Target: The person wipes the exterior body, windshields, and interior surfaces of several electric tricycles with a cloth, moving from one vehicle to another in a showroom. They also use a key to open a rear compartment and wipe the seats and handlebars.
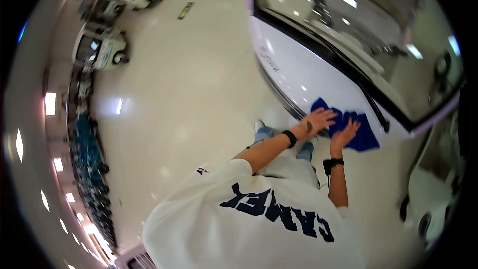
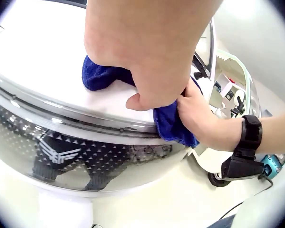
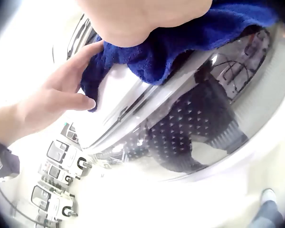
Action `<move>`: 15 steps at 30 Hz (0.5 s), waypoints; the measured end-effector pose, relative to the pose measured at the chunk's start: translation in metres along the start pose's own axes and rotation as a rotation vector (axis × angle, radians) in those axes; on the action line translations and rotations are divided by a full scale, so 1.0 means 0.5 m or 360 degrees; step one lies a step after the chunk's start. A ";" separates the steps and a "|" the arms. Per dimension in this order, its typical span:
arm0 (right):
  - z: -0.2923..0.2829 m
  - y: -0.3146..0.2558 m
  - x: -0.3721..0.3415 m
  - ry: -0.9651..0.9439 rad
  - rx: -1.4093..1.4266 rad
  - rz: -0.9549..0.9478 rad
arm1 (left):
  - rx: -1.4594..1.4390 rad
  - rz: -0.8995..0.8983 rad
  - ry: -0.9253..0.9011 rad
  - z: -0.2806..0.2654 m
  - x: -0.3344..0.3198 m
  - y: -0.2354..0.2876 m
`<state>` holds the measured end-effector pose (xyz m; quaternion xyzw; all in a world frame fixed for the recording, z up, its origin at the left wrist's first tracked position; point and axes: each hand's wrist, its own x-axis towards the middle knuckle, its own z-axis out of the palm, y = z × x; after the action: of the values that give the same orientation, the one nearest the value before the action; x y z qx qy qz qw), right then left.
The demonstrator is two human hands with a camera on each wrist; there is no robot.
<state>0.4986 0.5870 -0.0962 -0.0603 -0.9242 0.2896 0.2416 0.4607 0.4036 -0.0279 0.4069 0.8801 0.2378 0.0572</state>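
Observation:
Both hands rest on a dark blue cloth (image 1: 366, 133) spread on the white front panel (image 1: 294, 77) of a vehicle, below its windshield. My left hand (image 1: 318, 121) lies across the cloth's near left part, fingers extended. To its right, my right hand (image 1: 344, 133) presses the cloth with fingers spread. In the right wrist view the left hand (image 3: 61, 92) has its thumb and fingers apart at the cloth's edge. Seen from the left wrist, the right hand (image 2: 197, 116) touches the bunched cloth near the panel's lower corner; its fingertips are hidden there.
A black wiper (image 1: 373, 102) runs along the windshield's base. Below the panel is a glossy dark trim (image 2: 85, 159) with a winged emblem. Another pale vehicle (image 1: 430, 194) stands at the right. Small white vehicles (image 1: 102, 50) and several teal ones (image 1: 85, 142) line the left side.

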 end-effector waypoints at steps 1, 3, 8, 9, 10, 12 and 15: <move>0.016 -0.036 0.000 -0.0121 -0.0053 0.0061 | 0.0032 -0.0026 0.0043 -0.015 -0.021 -0.017; 0.055 -0.088 0.008 -0.0280 -0.0143 0.0036 | 0.0066 -0.0154 0.0023 -0.054 -0.064 -0.055; 0.144 -0.240 0.054 -0.0434 -0.0328 -0.0138 | -0.0034 -0.0395 0.0162 -0.111 -0.176 -0.182; 0.163 -0.273 0.061 -0.0412 -0.0356 -0.0182 | -0.0103 -0.0403 0.0251 -0.104 -0.200 -0.215; 0.186 -0.284 0.067 -0.0396 -0.0318 -0.0236 | -0.0205 -0.0386 0.0309 -0.098 -0.221 -0.234; 0.246 -0.319 0.079 -0.0314 -0.0323 -0.0428 | -0.0661 -0.0454 0.0213 -0.080 -0.263 -0.294; 0.284 -0.408 0.096 -0.0434 -0.0369 -0.0423 | -0.0861 -0.0348 0.0485 -0.083 -0.361 -0.342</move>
<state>0.3939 0.3590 -0.0630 0.0742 -0.9752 0.1526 0.1420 0.4501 0.1587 -0.0875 0.2398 0.8220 0.5135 0.0561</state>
